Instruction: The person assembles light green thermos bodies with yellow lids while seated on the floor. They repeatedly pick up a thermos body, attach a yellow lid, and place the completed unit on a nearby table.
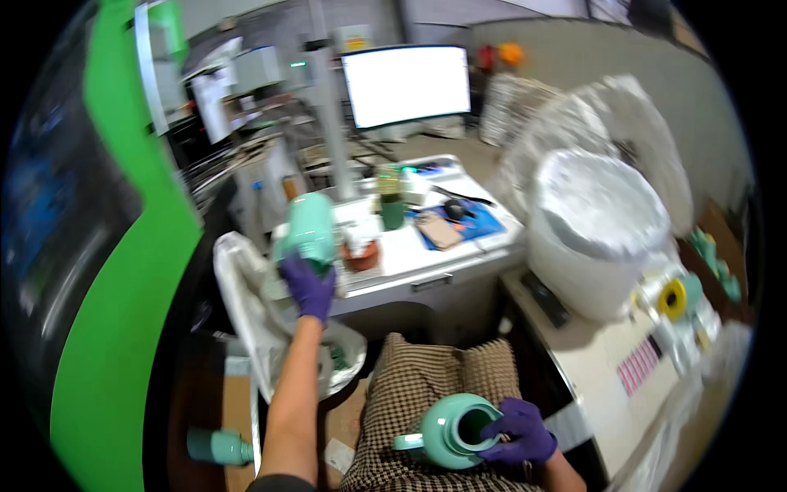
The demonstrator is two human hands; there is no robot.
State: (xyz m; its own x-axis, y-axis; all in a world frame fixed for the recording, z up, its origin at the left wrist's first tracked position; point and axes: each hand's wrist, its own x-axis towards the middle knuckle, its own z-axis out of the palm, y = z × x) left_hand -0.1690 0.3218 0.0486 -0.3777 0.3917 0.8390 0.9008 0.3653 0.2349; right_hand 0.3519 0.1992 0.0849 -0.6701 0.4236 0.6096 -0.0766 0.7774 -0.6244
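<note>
My left hand [311,283], in a purple glove, grips the lower end of a mint-green cylindrical vessel [311,225] beside the white desk's left edge. The vessel is tilted, and its gripped end is partly hidden by my fingers. My right hand [520,435], also gloved in purple, holds a glossy mint-green jug [451,422] by its rim above my lap. The jug's wide mouth faces right toward my fingers, some of which reach over the edge. Its handle sticks out on the left.
The white desk [402,275] carries a monitor [407,86], a phone [438,230] and a reddish-brown pot [361,256]. A lined white bin [594,246] stands on the right table. Another green vessel [217,447] lies lower left. A green machine panel [115,353] borders the left.
</note>
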